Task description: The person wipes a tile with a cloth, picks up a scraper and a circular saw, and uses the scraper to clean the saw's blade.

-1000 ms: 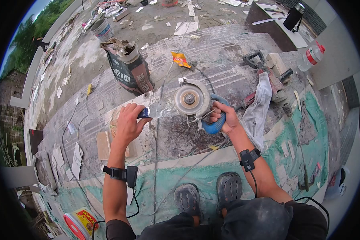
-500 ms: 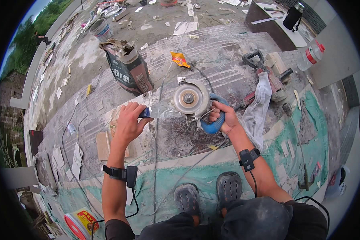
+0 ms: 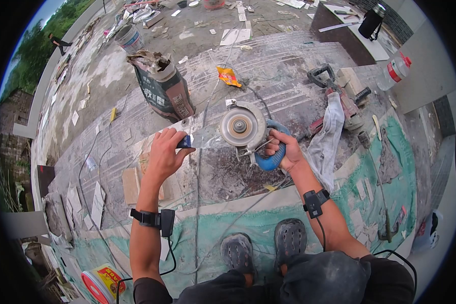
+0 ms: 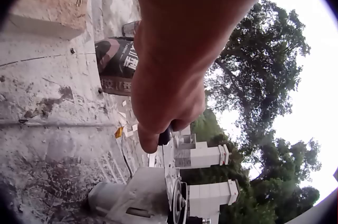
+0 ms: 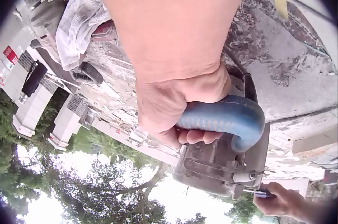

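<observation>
In the head view the right hand [image 3: 285, 150] grips the blue handle [image 3: 273, 158] of a circular saw, its round blade [image 3: 239, 126] facing up. The right wrist view shows the fingers curled round that handle [image 5: 227, 116]. To the left of the saw, the left hand [image 3: 164, 153] pinches a small dark blue object [image 3: 184, 142] between thumb and fingers. Something thin and clear seems to lie between that object and the blade; what it is I cannot tell. The left wrist view shows the left hand [image 4: 168, 100] above and beside the grey saw body [image 4: 138, 197].
An open bag [image 3: 164, 90] stands beyond the left hand. Cables cross the dusty board. A red power tool [image 3: 342, 101] with a white cloth [image 3: 328, 137] lies right, near a bottle [image 3: 394, 71]. Green netting [image 3: 207, 235] and a bucket [image 3: 102, 283] are nearer the body.
Both hands and the saw have hardly moved. A distant person at the upper left has gone from low at the wall to standing upright.
</observation>
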